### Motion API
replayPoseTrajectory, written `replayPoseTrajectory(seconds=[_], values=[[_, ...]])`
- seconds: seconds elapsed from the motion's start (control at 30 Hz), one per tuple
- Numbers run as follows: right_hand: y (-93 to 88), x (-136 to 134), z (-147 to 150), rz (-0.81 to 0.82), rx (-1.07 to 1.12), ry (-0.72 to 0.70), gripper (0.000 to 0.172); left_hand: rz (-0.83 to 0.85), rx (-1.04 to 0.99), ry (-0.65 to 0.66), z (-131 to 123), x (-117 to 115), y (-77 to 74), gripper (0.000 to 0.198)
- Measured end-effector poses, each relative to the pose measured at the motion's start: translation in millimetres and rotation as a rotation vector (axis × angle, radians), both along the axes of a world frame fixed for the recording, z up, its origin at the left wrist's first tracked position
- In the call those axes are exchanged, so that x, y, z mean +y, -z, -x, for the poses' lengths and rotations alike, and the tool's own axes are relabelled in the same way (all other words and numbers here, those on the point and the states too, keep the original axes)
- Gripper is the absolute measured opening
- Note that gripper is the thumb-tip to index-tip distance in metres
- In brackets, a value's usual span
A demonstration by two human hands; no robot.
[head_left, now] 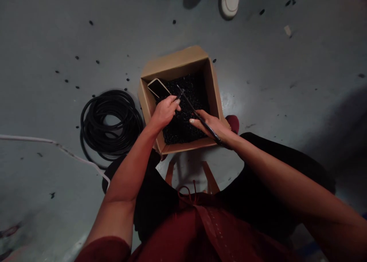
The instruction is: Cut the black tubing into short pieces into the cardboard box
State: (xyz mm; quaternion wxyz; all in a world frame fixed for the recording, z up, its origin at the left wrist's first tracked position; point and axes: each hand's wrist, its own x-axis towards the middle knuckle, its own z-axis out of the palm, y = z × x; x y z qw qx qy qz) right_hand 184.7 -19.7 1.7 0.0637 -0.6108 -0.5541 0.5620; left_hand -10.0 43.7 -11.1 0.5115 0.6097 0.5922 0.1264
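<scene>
Black tubing, one thin straight length, slanting across the middle of an open cardboard box on the floor, one end poking past the left hand and the other running back under the right hand toward the wrist. Left hand curled shut at the upper end, anything inside the fingers hidden; right hand lower down, fingers spread, the length seemingly pinched against the palm. Hands close together above the box yet apart, not touching. Below them, a deep heap of small black rubber pieces, with a smartphone lying tilted on top in the far left corner. Steadiest handling, by the look of it: grips short and near each other, wrists low over the box, for loose bits to fall inside. Outside the box, a coil of black hose on the grey concrete floor, stray black bits dotted around, a white cable further left, and another person's white shoes beyond.
</scene>
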Motion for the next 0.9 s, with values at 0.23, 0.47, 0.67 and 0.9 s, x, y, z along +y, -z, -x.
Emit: replayPoseTrajectory(seconds=[0.23, 0.47, 0.67, 0.9], values=[[-3.4, 2.8, -2.0, -0.027, -0.016, -0.014, 0.053, -0.009, 0.017, 0.106, 0.1, -0.1, 2.5, 0.025], [-6.0, 3.4, -2.6, -0.008, -0.050, -0.028, 0.055, -0.004, 0.042, 0.159, 0.7, 0.0, 0.0, 0.033], [-7.2, 2.6, -3.5, -0.012, -0.009, -0.047, 0.049, 0.012, 0.049, 0.211, 1.9, -0.1, -1.0, 0.032], [0.6, 0.5, -3.3, -0.020, -0.038, -0.052, 0.043, 0.009, 0.033, 0.248, 1.3, -0.4, 0.0, 0.031]])
